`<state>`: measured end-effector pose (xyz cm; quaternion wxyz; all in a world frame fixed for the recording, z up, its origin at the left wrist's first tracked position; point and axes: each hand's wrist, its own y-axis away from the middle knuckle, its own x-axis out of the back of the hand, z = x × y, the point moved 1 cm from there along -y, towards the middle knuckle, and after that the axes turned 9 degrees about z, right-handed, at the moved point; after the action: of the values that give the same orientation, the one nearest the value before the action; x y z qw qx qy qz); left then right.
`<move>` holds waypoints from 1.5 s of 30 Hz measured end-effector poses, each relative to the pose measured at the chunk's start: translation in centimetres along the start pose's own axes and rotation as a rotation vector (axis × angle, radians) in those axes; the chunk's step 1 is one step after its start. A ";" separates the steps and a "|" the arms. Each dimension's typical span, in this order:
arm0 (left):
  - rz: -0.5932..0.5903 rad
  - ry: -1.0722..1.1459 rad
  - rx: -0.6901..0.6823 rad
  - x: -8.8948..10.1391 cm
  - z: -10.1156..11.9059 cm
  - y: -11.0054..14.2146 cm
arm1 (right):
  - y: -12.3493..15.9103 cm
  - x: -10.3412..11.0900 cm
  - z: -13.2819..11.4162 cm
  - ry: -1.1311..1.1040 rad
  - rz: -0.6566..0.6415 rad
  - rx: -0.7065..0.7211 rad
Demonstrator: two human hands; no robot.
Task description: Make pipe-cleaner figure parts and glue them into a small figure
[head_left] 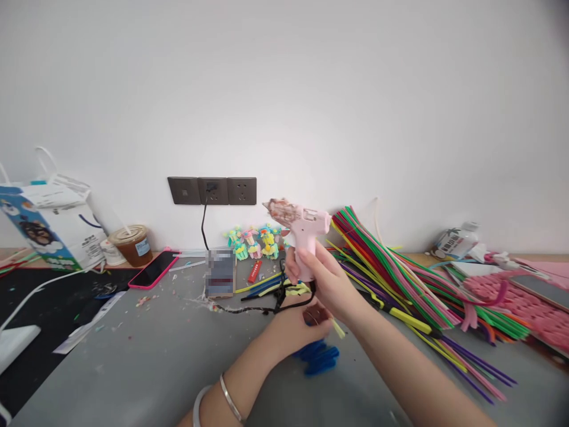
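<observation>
My right hand [323, 276] is wrapped around the handle of a pale pink hot glue gun [306, 228]. Its nozzle, stained brown, points left, and a black cord runs down from the handle. Below and slightly left, my left hand [296, 320] is closed around a small brown piece [315, 315]; blur hides its exact shape. A pale yellow strip [338, 329] sticks out beside those fingers. Just under my left hand lies a bundle of bent blue pipe cleaners [317, 357] on the grey table mat. My wrists cross close together, left beneath right.
Pipe cleaners [386, 267] in many colours spread rightward, with a yellow-handled tool [409, 319] among them. Small pastel figures [251, 242] stand by the wall. A box [221, 273], red tag [255, 271], phone [154, 270], iced drink [132, 244] and carton [57, 225] lie leftward.
</observation>
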<state>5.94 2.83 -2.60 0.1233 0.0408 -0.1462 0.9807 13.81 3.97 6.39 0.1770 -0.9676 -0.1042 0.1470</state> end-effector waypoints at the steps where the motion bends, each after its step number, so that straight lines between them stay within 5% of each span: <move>1: -0.143 0.004 0.034 0.1 0.2 0.3 | 0.2 1.1 -0.2 0.010 -0.006 -0.022; 6: -0.697 0.195 0.301 1.4 1.7 1.2 | 1.0 4.3 0.6 -0.085 0.067 -0.110; 8: -0.753 0.323 0.309 2.5 2.5 0.9 | 1.3 4.8 1.5 -0.148 0.105 -0.144; 10: -0.604 0.396 0.215 4.0 3.0 0.2 | 1.8 5.1 2.5 -0.197 0.136 -0.158; 14: -0.121 0.377 -0.004 7.2 3.1 -1.5 | 2.9 5.3 3.8 -0.152 0.201 -0.172; 16: -0.008 0.323 -0.028 7.8 2.7 -2.1 | 3.2 5.3 4.1 -0.073 0.233 -0.170; 36: 0.175 -0.001 -0.041 6.2 2.2 -2.0 | 3.5 5.3 4.8 0.108 0.290 -0.134; 45: 0.324 0.082 0.012 9.1 1.3 -2.9 | 3.1 6.0 4.1 -0.057 0.306 -0.216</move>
<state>-2.08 7.24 0.54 -0.0307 -0.0226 -0.1399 0.9894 18.58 3.95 0.11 0.0446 -0.9810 0.0241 0.1874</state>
